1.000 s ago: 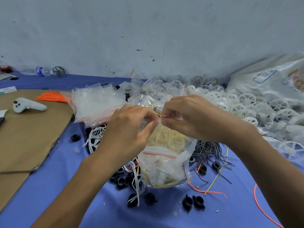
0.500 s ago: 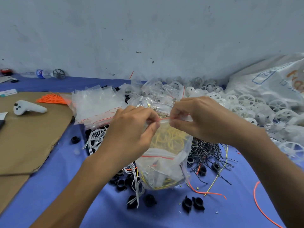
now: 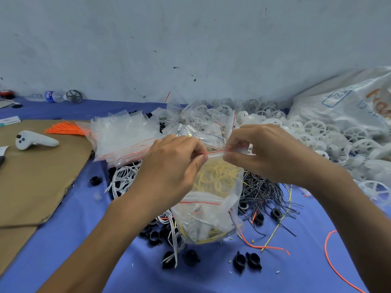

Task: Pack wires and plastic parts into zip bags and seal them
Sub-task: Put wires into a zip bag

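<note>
Above the blue table (image 3: 80,225), a clear zip bag (image 3: 211,214) is held upright at centre, bottom down among black plastic parts (image 3: 155,237). Its red-lined top strip (image 3: 213,153) is pinched at one end by the left hand (image 3: 169,166) and at the other by the right hand (image 3: 262,153) (thumb and forefinger curled tight on each). Yellow wire coils (image 3: 218,178) are seen inside. Sealed or not: cannot be told. Empty bags (image 3: 122,140) are stacked behind left, white wheels (image 3: 317,134) piled right.

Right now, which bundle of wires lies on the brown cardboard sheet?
The bright orange wire bundle; the white wire bundle and the black wire tangle both lie on the blue cloth instead.
</note>
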Demonstrator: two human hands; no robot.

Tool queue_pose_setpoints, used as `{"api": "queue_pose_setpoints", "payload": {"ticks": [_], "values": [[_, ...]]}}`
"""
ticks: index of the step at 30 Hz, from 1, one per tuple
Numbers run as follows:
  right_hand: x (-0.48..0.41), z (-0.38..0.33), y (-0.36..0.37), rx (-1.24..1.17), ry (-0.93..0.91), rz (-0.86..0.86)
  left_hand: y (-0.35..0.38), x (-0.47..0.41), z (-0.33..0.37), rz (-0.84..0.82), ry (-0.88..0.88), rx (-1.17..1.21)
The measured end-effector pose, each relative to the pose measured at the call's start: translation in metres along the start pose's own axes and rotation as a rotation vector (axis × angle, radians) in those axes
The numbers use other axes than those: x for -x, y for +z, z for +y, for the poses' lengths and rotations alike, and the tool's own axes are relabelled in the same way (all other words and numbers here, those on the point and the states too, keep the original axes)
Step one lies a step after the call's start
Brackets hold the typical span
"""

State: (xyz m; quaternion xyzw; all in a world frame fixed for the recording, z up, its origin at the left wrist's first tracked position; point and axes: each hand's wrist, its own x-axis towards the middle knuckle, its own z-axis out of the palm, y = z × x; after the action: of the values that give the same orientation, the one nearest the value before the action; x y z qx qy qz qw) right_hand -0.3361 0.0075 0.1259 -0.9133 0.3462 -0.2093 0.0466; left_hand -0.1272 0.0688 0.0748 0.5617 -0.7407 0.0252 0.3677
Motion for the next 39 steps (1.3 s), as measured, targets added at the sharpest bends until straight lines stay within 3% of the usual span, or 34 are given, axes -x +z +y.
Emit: {"api": "queue_pose_setpoints", "payload": {"ticks": [28,35,39], "values": [[0.026,0.044,0.008,-0.230,0.031,0.098,-0.024,0.017,-0.039,-0.069,-0.103,0.066],[0.048,0.043,0.029,-0.496,0.169,0.171,-0.021,0.022,-0.049,-0.029,-0.121,0.104],[0.060,0.043,0.037,-0.628,0.231,0.225,-0.018,0.026,-0.059,-0.023,-0.172,0.276]]}}
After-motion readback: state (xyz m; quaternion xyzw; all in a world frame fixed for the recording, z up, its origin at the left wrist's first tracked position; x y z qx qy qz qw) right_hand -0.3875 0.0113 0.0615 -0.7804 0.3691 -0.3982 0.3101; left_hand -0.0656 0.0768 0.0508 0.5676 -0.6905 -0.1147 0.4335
